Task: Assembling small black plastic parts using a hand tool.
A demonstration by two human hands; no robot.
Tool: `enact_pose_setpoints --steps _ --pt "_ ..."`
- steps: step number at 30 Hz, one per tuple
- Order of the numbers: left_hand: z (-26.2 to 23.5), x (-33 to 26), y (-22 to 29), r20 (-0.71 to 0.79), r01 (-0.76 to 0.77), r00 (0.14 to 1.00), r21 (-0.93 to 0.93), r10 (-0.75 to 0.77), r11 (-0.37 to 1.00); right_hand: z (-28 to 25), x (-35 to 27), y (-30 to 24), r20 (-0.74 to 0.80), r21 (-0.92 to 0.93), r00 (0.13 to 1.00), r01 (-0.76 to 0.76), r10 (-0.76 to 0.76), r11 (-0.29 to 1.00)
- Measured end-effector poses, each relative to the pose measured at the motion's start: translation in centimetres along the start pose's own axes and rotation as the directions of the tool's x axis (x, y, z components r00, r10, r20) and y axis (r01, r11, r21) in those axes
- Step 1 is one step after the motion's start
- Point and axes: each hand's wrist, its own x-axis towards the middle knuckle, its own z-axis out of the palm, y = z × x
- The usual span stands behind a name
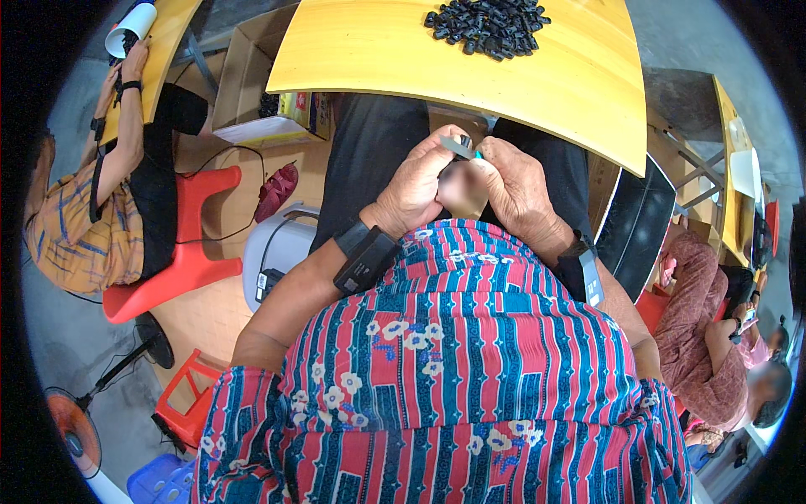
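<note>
My left hand (417,181) is closed on a small black part (464,140), mostly hidden by the fingers. Against that part lies a flat grey blade (456,149), with a bit of teal showing at its end. The fingers of my right hand (519,186) are closed round that teal end, so the blade looks like that of a small knife. Both hands are close together over my lap, just below the near edge of the yellow table (361,50). On the tabletop sits a heap of small black plastic parts (491,27).
Under the table at left stands an open cardboard box (243,80). A grey plastic stool (273,252) and a red chair (189,244) are to my left, near a seated person (92,218). A black panel (634,223) leans at right, with other people (705,336) beyond.
</note>
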Motion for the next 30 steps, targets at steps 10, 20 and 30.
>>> enact_pose_setpoints --steps 10,20,30 --pt "-0.43 -0.12 -0.08 -0.023 0.008 1.0 0.008 -0.007 1.0 0.39 0.27 -0.28 0.046 -0.154 0.998 -0.024 0.031 0.988" --pt "-0.69 0.06 -0.44 0.019 0.008 1.0 -0.004 -0.008 1.0 0.24 0.06 -0.31 0.038 -0.115 0.999 -0.032 0.037 0.993" --pt "-0.97 0.06 -0.54 -0.01 0.004 1.0 0.02 -0.004 1.0 0.79 0.17 0.04 0.043 -0.15 0.997 -0.064 0.071 0.987"
